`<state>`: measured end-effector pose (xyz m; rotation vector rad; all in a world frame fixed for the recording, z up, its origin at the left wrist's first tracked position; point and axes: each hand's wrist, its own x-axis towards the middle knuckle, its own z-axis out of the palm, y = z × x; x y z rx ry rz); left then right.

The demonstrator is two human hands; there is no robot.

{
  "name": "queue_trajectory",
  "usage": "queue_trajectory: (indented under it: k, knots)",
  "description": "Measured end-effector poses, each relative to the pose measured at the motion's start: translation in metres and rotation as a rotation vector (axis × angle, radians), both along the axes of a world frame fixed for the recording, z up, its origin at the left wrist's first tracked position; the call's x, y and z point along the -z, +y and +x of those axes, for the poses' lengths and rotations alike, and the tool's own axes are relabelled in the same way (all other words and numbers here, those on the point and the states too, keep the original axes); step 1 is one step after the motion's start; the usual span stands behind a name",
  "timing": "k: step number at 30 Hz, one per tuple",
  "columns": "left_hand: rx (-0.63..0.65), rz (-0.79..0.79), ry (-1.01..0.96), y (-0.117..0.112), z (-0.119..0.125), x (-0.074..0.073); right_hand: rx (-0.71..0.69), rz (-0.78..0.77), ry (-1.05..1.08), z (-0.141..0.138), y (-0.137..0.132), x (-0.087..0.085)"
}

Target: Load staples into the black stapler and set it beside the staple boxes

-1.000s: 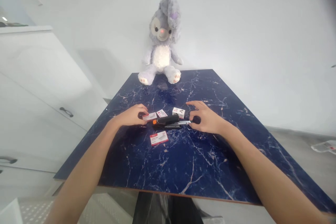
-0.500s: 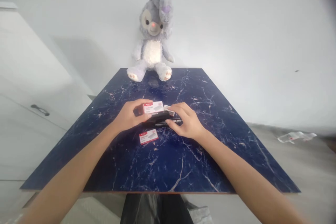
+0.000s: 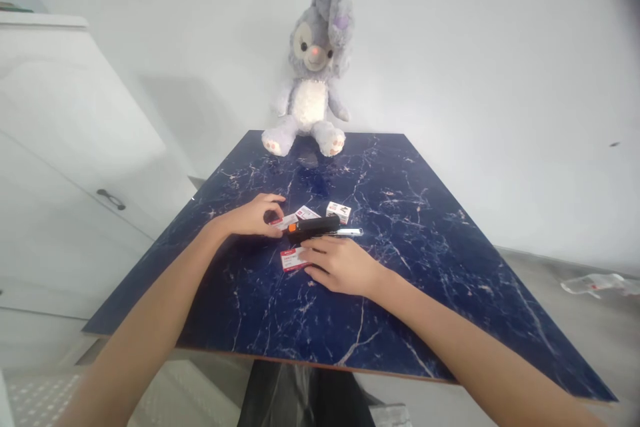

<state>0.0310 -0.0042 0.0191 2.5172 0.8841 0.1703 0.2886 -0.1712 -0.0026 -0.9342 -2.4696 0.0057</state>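
A black stapler (image 3: 320,227) with an orange end lies on the dark blue marbled table (image 3: 380,307). Several small red and white staple boxes lie around it. My left hand (image 3: 253,216) pinches one box (image 3: 286,220) just left of the stapler, fingers curled on it. My right hand (image 3: 336,263) lies on the nearest box (image 3: 293,259) in front of the stapler, fingers closing over its right end. Two more boxes (image 3: 307,213) (image 3: 339,211) sit behind the stapler, untouched.
A grey plush rabbit (image 3: 313,73) sits at the table's far edge against the white wall. A white cabinet (image 3: 65,167) with dark handles stands to the left. A clear plastic wrapper (image 3: 595,283) lies on the floor at right.
My left hand has lowered its box back to the table left of the stapler. My right hand has come from the stapler's right end to the nearest box in front.
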Motion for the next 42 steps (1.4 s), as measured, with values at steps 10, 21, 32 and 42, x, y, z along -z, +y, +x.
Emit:
queue_trajectory:
  k: [10, 21, 32, 42]
  knots:
    - [-0.199, 0.095, -0.642, -0.029, 0.028, -0.017, 0.016, 0.028, 0.369, 0.016, 0.002, -0.013]
    - [-0.041, -0.687, -0.678, -0.062, 0.053, -0.017, 0.222, 0.141, 0.556, 0.027, 0.008, -0.011]
    - [-0.211, -0.657, -0.742, -0.058, 0.057, -0.004, 0.165, 0.148, 0.483, 0.031, 0.008, -0.016]
    - [-0.371, -0.684, -1.075, -0.052, 0.055, -0.007, 0.207, 0.15, 0.479, 0.041, 0.013, -0.014]
